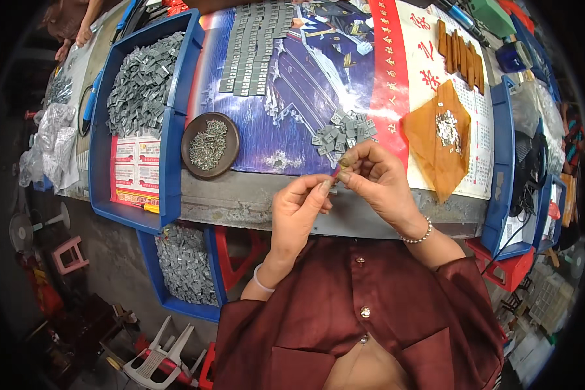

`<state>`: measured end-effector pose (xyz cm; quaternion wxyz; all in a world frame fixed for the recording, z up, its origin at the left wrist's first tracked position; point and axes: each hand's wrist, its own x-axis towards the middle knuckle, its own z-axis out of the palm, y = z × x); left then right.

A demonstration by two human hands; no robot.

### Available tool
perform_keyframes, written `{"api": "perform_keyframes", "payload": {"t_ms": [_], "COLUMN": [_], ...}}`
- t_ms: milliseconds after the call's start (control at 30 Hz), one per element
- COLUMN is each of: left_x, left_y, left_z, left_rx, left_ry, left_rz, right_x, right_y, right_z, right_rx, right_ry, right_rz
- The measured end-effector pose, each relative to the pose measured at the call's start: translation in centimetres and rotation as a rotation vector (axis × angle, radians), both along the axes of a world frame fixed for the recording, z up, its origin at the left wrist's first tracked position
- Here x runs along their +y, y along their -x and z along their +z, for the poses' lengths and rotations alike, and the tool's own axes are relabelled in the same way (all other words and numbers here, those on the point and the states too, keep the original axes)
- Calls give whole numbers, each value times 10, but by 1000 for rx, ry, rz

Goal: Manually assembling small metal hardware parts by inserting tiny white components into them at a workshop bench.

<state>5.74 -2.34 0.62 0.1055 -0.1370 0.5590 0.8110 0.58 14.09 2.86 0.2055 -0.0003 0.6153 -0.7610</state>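
My left hand (294, 218) and my right hand (378, 184) meet over the table's front edge, fingertips pinched close together. A small grey piece (333, 190) shows below the left fingertips; most of it is hidden by the fingers. My right thumb and forefinger are pressed together beside it, and what they hold is too small to make out. Just beyond the hands lies a loose pile of grey rectangular parts (344, 132). A round brown dish (186, 147) of tiny metal pieces stands to the left. On the right, small silvery pieces (447, 127) lie on a brown sheet (429, 162).
Rows of grey parts (253, 49) lie on the poster-covered table (305, 156). A blue tray (170, 162) of grey parts stands left, another blue bin (151, 260) below it. Brown sticks (460, 57) lie far right, near a blue tray (498, 162). Another person's hand (84, 34) is far left.
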Motion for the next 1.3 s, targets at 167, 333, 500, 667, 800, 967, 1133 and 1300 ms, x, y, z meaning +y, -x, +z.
{"api": "perform_keyframes", "payload": {"t_ms": [167, 333, 500, 667, 800, 967, 1133, 1300], "left_x": [10, 19, 23, 25, 25, 25, 24, 23], "left_y": [1, 2, 0, -1, -2, -3, -6, -8], "left_z": [6, 12, 13, 16, 15, 14, 10, 8], "left_rx": [2, 32, 33, -36, -56, -40, -9, 19], "left_ry": [36, 85, 160, 32, 4, 5, 33, 142], "left_rz": [-19, -28, -66, -38, -44, -52, -57, -76], "right_x": [7, 12, 19, 27, 29, 26, 24, 25], "right_y": [-5, -12, -16, -11, -12, -14, -14, -12], "right_z": [-6, -3, -3, -5, -5, -3, -3, -3], "right_rx": [112, 288, 293, 17, 15, -23, -8, 11], "right_ry": [-45, -183, -181, 47, 60, 65, 9, 5], "right_rz": [-44, -35, -15, -17, -5, 12, 60, 53]}}
